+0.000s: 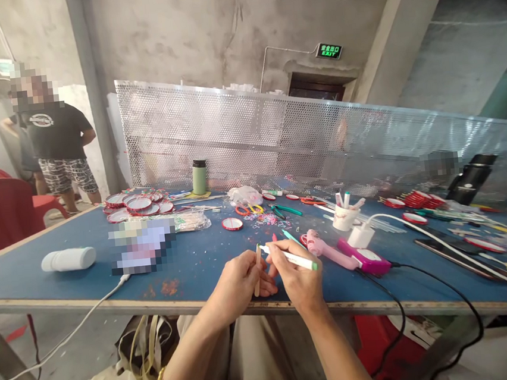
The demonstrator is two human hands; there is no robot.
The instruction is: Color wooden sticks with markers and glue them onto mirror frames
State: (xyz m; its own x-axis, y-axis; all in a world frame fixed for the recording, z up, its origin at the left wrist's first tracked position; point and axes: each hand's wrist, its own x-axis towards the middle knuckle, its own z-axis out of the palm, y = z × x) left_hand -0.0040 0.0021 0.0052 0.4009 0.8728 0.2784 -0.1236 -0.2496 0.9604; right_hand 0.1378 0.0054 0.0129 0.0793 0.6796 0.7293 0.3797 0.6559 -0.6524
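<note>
Near the front edge of the blue table, my left hand (240, 279) is closed around a flat wooden craft stick (257, 276), held roughly upright. A small green mark shows at the stick's top end. My right hand (298, 274) grips a white marker (293, 258) with a green end cap, its tip pointing left at the top of the stick. Whether the tip touches the wood I cannot tell. Just beyond my hands lie a red pen (275, 236) and a teal pen (292, 238).
A pink handheld fan (329, 251), a magenta power strip (365, 257) and a paper cup of markers (344, 216) stand to the right. Leftward are a phone (145, 246), a white bottle (68, 260) and red-rimmed lids (139, 204). A perforated metal screen (239, 137) runs behind.
</note>
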